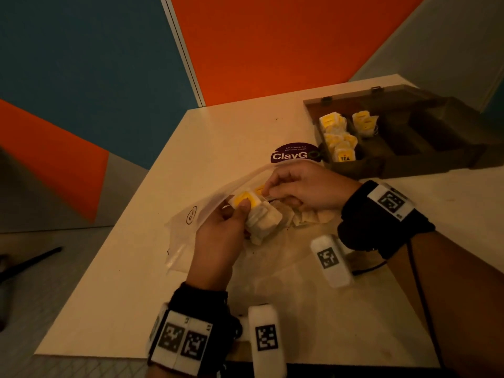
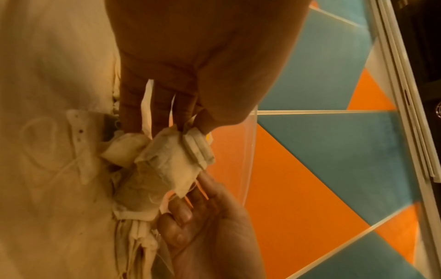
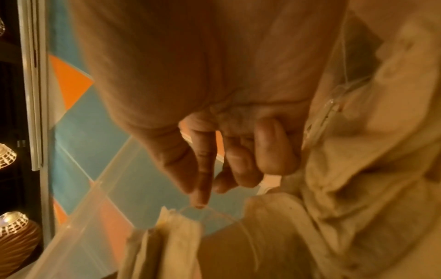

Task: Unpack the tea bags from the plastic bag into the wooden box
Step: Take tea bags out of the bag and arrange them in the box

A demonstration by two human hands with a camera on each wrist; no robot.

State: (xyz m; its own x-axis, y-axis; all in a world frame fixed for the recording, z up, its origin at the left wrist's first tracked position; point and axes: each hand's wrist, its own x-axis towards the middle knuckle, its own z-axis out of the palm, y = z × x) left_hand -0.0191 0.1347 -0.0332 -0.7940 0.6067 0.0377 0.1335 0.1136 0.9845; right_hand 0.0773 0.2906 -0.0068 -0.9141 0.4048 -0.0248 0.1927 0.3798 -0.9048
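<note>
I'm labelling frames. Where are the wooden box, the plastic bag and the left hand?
wooden box (image 1: 425, 162): head view, front wall.
plastic bag (image 1: 185, 241): head view, clear left part.
left hand (image 1: 215, 241): head view, back of hand.

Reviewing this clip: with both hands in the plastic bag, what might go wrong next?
1. The left hand grips a bunched stack of tea bags; loose ones may drop.
2. The right hand pinches a thread; tangled strings could drag extra bags.
3. The wooden box sits apart, so spills are possible.

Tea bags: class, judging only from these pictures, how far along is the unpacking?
Done: tea bags fill some wooden box compartments. In hand: the left hand grips a bundle while the right hand pinches at it. Left: loose bags inside the plastic bag; other compartments look empty.
</note>
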